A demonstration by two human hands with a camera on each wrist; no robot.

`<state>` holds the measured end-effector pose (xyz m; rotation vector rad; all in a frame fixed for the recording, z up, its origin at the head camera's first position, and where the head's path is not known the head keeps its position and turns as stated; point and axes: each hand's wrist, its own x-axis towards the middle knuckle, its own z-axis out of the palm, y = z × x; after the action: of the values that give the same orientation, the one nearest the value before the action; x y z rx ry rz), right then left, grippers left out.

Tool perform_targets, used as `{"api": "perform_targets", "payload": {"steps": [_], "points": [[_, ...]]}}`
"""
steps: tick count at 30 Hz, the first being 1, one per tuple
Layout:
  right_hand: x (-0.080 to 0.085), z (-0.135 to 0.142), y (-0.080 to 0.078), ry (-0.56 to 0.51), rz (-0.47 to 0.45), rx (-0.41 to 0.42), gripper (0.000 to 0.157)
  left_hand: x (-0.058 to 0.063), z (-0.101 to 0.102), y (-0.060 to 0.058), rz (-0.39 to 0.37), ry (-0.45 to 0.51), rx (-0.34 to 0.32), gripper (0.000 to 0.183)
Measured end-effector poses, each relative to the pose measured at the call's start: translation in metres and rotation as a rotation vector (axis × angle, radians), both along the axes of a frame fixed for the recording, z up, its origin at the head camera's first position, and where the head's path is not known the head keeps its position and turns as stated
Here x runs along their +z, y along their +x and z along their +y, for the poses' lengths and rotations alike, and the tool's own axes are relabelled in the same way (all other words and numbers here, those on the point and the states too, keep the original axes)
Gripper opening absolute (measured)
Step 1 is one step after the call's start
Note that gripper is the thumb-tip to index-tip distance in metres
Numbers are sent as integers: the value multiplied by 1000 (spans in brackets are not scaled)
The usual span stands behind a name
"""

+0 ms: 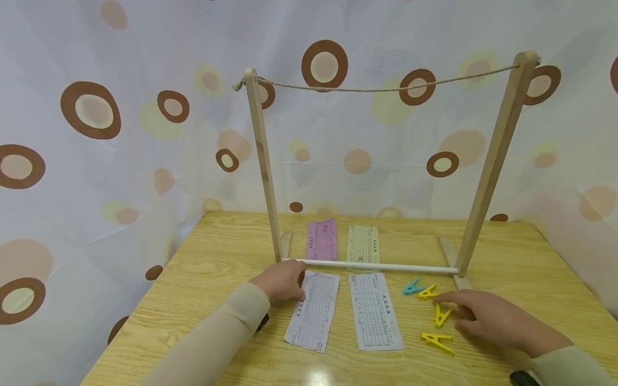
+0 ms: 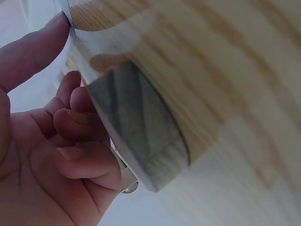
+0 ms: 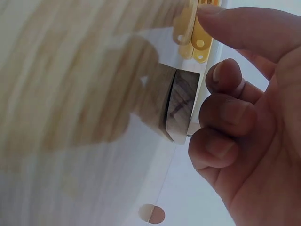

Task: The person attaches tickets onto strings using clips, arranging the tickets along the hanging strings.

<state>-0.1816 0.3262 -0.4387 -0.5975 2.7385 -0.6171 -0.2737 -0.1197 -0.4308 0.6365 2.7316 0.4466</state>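
My left hand [image 1: 284,281] is at the upper left edge of a white printed slip [image 1: 316,311] that lies flat on the table. In the left wrist view its thumb tip [image 2: 60,23] is right at a pale edge, and the other fingers are loosely bent. On the right, my right hand [image 1: 497,317] stretches its index finger to a yellow clothespin [image 1: 427,292], with the thumb apart below. A blue clothespin [image 1: 412,287] lies just beyond it. Nearer me are a second yellow clothespin [image 1: 441,316] and a third yellow clothespin [image 1: 438,342].
A wooden frame [image 1: 494,161] carries a sagging rope [image 1: 338,89] between its posts and a white rod [image 1: 376,265] low down. Another white slip [image 1: 375,313] lies right of the first. Behind the rod lie a pink slip [image 1: 322,239] and a yellowish slip [image 1: 363,244].
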Motion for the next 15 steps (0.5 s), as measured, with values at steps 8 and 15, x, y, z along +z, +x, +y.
{"api": "perform_targets", "payload": {"steps": [8, 15], "points": [[-1, -1, -3, -19, -4, -16, 43, 2, 0, 4, -48, 4, 32, 22], [-3, 1, -5, -58, -22, -39, 40, 1, 0, 6, -9, -41, 18, 24]]}}
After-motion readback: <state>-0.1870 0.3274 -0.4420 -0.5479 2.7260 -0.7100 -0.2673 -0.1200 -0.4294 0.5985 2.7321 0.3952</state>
